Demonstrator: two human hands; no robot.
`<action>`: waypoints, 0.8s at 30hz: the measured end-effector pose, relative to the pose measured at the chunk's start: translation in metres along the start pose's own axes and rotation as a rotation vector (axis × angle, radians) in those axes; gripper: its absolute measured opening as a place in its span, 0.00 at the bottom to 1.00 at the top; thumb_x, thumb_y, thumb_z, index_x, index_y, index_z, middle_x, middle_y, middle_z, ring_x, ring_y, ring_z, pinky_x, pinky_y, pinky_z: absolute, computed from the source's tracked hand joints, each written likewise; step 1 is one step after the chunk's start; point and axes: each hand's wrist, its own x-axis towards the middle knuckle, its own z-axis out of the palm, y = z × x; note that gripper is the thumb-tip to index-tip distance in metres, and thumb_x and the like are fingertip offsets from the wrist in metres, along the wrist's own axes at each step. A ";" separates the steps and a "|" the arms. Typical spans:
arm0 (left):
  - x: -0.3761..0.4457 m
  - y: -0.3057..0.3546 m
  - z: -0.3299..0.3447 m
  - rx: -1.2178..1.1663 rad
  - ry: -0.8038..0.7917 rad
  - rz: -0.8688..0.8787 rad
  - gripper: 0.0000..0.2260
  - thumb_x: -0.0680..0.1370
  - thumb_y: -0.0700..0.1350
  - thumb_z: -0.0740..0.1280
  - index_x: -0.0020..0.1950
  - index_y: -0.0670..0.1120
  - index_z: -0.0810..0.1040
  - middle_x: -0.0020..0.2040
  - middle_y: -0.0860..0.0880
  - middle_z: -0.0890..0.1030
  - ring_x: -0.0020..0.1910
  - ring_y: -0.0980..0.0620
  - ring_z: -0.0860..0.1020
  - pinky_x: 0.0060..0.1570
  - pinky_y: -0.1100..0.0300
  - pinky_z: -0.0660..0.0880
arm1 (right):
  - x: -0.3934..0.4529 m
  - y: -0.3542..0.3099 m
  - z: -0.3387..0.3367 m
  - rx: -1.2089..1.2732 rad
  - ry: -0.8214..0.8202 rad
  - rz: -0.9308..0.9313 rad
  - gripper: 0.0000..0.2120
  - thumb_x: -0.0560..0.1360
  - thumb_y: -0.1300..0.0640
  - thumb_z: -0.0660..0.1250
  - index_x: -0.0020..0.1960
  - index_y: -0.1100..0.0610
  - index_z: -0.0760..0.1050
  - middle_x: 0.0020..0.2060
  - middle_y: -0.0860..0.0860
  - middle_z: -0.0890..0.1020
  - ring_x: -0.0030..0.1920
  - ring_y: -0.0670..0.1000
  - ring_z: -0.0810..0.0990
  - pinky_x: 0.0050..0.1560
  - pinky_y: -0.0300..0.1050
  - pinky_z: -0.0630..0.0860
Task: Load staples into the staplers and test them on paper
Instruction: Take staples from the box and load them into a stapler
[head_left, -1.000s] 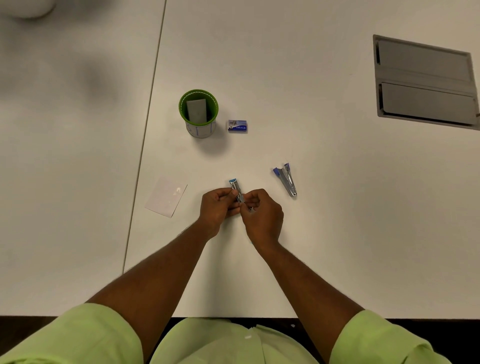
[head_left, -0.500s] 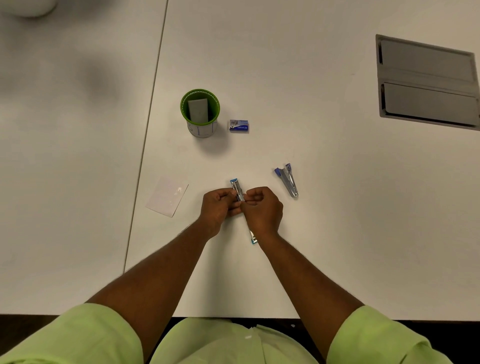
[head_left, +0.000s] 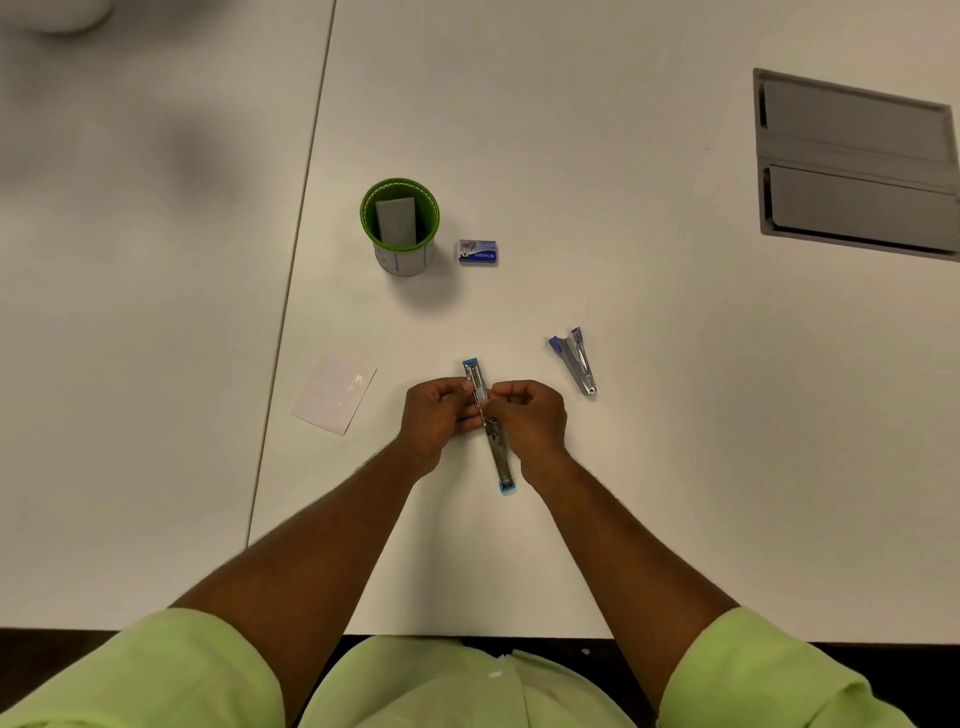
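A small metal stapler with light-blue ends (head_left: 500, 457) lies folded out flat in a long line on the white table (head_left: 623, 467). My left hand (head_left: 435, 418) grips its far half from the left. My right hand (head_left: 531, 420) pinches it from the right at the hinge; whether staples are between the fingers cannot be told. A second stapler with dark-blue ends (head_left: 575, 359) lies partly open to the right, untouched. A small blue staple box (head_left: 478, 251) sits further back. A pale sheet of paper (head_left: 335, 392) lies to the left.
A green cup (head_left: 400, 223) holding a grey card stands behind my hands, left of the staple box. A grey recessed hatch (head_left: 852, 166) is set in the table at the far right. A seam (head_left: 291, 291) between table tops runs down the left.
The stapler has been swung fully open: its near half now lies stretched towards me on the table. Both hands stay at its middle.
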 end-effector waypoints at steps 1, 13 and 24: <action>0.000 0.000 0.000 0.002 0.009 0.000 0.05 0.81 0.38 0.67 0.52 0.39 0.82 0.42 0.43 0.87 0.39 0.48 0.86 0.38 0.58 0.82 | 0.001 -0.001 0.001 -0.031 0.005 -0.024 0.10 0.67 0.65 0.77 0.43 0.51 0.82 0.39 0.48 0.86 0.41 0.49 0.85 0.47 0.47 0.84; -0.001 0.001 0.002 0.030 0.004 0.004 0.06 0.81 0.39 0.67 0.50 0.43 0.84 0.39 0.45 0.87 0.39 0.48 0.86 0.38 0.58 0.83 | 0.014 -0.001 0.006 -0.164 0.043 -0.129 0.08 0.70 0.53 0.78 0.46 0.53 0.82 0.38 0.46 0.84 0.40 0.45 0.84 0.46 0.46 0.84; -0.002 0.001 0.002 0.037 -0.001 0.013 0.05 0.81 0.40 0.68 0.49 0.42 0.84 0.40 0.44 0.87 0.38 0.49 0.86 0.37 0.59 0.82 | 0.022 -0.006 0.012 -0.189 0.038 -0.080 0.14 0.70 0.39 0.75 0.36 0.48 0.79 0.33 0.44 0.84 0.37 0.46 0.84 0.44 0.48 0.83</action>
